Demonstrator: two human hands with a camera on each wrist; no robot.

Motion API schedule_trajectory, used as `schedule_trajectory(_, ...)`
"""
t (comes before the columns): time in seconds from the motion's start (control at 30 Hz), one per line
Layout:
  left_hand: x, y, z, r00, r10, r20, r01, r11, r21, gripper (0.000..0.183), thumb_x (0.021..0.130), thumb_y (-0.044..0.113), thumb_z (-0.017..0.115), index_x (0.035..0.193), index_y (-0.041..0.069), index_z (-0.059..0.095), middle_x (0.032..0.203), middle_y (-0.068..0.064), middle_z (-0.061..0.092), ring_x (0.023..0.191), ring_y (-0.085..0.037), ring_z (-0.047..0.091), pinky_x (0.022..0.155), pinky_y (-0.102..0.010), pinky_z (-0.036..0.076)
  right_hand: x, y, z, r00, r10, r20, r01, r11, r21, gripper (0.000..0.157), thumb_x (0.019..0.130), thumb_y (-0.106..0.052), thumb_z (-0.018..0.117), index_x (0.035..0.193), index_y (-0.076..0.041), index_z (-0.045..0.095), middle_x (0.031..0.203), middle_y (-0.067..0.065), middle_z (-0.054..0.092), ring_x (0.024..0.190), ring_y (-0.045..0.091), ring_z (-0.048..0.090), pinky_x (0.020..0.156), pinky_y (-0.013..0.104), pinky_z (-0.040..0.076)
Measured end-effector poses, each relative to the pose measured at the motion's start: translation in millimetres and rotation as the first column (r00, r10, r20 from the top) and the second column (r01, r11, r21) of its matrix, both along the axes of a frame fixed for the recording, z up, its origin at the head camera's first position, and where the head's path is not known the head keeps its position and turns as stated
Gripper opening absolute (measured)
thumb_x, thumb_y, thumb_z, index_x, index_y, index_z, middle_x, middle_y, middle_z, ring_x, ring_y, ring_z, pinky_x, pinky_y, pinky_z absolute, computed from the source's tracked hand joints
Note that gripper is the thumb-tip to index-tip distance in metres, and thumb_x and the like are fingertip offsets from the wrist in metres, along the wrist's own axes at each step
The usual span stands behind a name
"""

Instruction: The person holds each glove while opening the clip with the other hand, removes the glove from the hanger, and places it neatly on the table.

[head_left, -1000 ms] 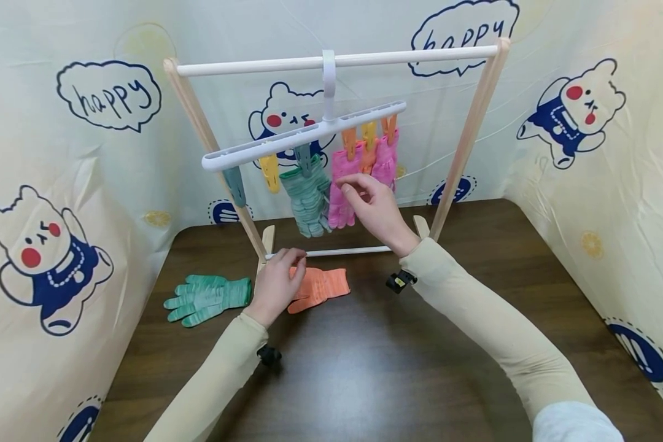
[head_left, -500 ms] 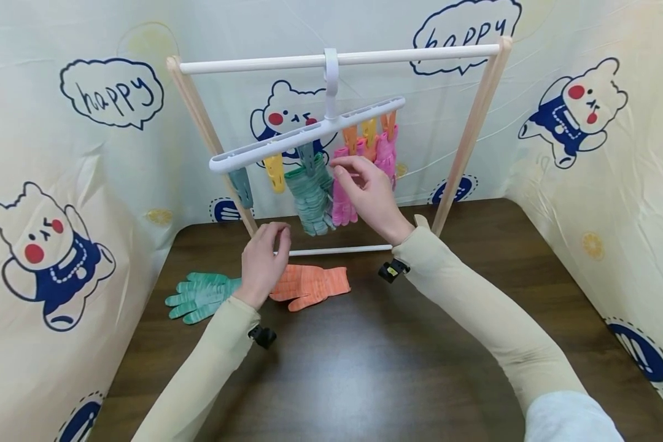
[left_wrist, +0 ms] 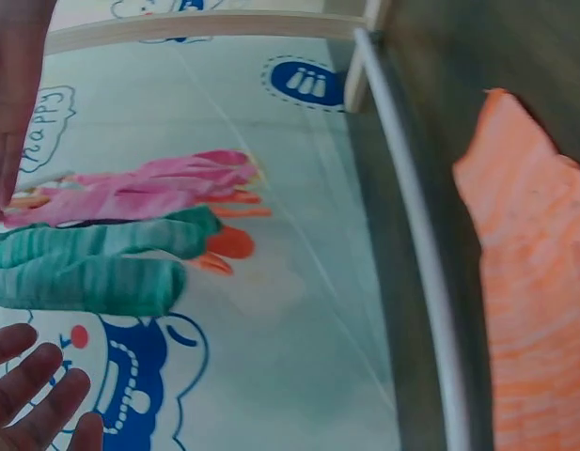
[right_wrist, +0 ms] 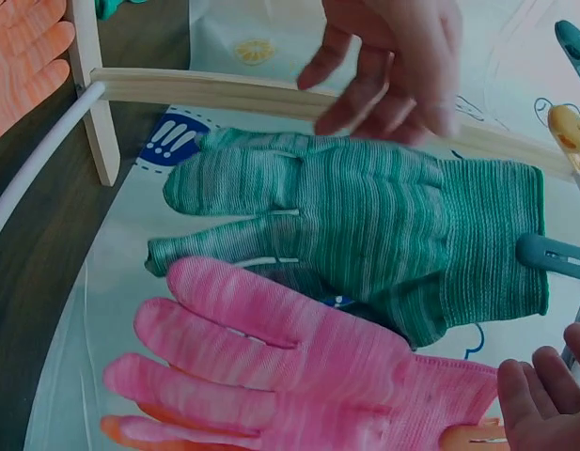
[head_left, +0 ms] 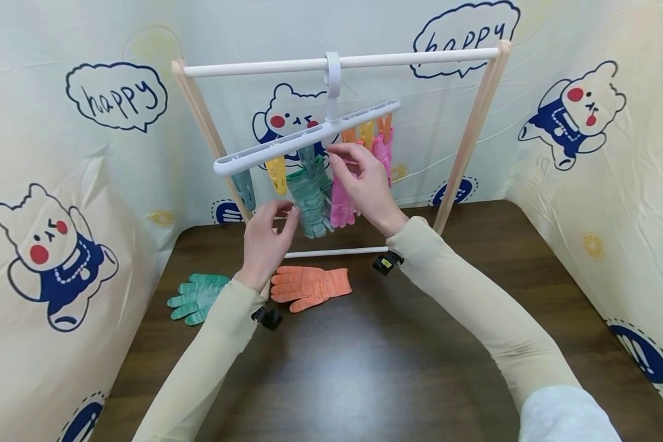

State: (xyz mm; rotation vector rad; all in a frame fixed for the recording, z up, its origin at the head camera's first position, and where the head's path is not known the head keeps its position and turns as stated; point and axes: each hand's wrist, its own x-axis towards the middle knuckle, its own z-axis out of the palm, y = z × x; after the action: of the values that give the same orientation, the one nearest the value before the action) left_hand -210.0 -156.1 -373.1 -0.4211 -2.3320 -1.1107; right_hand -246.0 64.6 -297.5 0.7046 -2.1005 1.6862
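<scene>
A green glove [right_wrist: 365, 225] hangs by its cuff from a blue-grey clothespin [right_wrist: 553, 256] on the white hanger [head_left: 276, 147]. Beside it hang pink gloves [right_wrist: 299, 376] on orange clothespins, with an orange glove [left_wrist: 231, 242] partly hidden behind them. My left hand [head_left: 267, 239] is raised just left of the green glove, fingers loosely bent and holding nothing. Fingers relaxed, my right hand [head_left: 367, 187] hovers in front of the pink gloves near the green cuff, also without a grip on anything. A yellow clothespin [head_left: 277, 176] and another blue-grey clothespin [head_left: 244, 189] hang bare at the hanger's near end.
The hanger hooks over the white top bar [head_left: 420, 58] of a wooden-sided rack [head_left: 472, 138]. On the dark table [head_left: 353, 368] lie an orange glove [head_left: 312, 287] and a second green glove [head_left: 196, 298], partly behind my left forearm. A printed cloth surrounds the table.
My left hand has risen from above the gloves on the table to beside the hanging green glove. My right hand has shifted slightly up and left. The hanger has turned a little.
</scene>
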Motion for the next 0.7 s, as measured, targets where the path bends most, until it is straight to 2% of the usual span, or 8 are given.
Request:
schedule_trajectory(0.13,-3.8,4.5,8.0,0.999,-0.044,0.015,0.043,0.996,0.084,0.036,0.106,0.036,0.061,0.128,0.008,0.065,0.120,-0.010,0.069,0.106,-0.024,0.066,0.083,-0.044,0.058,-3.2,-3.2,2.7,0.999,0.030,0.035,-0.030,1.000,0.005,0.037,0.106,-0.019,0.061,0.139,-0.003,0.062,0.141,0.012,0.063,0.128,0.022,0.061,0.109,0.035,0.048)
schedule_trajectory(0.33,-7.5,11.8,17.2,0.991,-0.098,0.095,0.080,0.981,0.177,0.043,0.105,0.038,0.062,0.137,0.010,0.059,0.125,-0.010,0.063,0.113,-0.022,0.061,0.091,-0.045,0.056,-4.9,-8.5,4.9,0.996,0.059,0.061,-0.060,0.998,0.019,0.040,0.106,-0.021,0.061,0.142,-0.004,0.060,0.143,0.011,0.063,0.130,0.021,0.060,0.109,0.032,0.048)
schedule_trajectory(0.5,-10.2,18.2,24.9,0.980,-0.154,0.123,0.117,0.956,0.270,0.043,0.106,0.037,0.061,0.137,0.007,0.059,0.126,-0.010,0.063,0.113,-0.023,0.059,0.093,-0.044,0.052,-6.4,-12.5,6.1,0.993,0.082,0.090,-0.084,0.996,0.022,0.041,0.107,-0.024,0.059,0.143,-0.005,0.059,0.141,0.010,0.064,0.128,0.020,0.061,0.108,0.033,0.049)
schedule_trajectory(0.6,-11.8,21.7,27.8,0.976,-0.173,0.130,0.124,0.940,0.319,0.044,0.106,0.036,0.061,0.137,0.005,0.059,0.125,-0.011,0.065,0.110,-0.022,0.061,0.093,-0.041,0.053,-7.3,-14.9,6.7,0.988,0.103,0.115,-0.105,0.994,0.016,0.041,0.108,-0.024,0.058,0.144,-0.006,0.059,0.141,0.010,0.064,0.128,0.020,0.061,0.108,0.034,0.049)
schedule_trajectory(0.7,-12.7,24.0,29.0,0.977,-0.164,0.139,0.109,0.935,0.337,0.045,0.106,0.038,0.062,0.135,0.004,0.062,0.121,-0.012,0.068,0.106,-0.021,0.065,0.088,-0.034,0.055,-8.6,-17.2,6.9,0.984,0.122,0.127,-0.124,0.992,0.002,0.040,0.108,-0.023,0.058,0.144,-0.005,0.059,0.141,0.010,0.064,0.128,0.020,0.062,0.107,0.033,0.050)
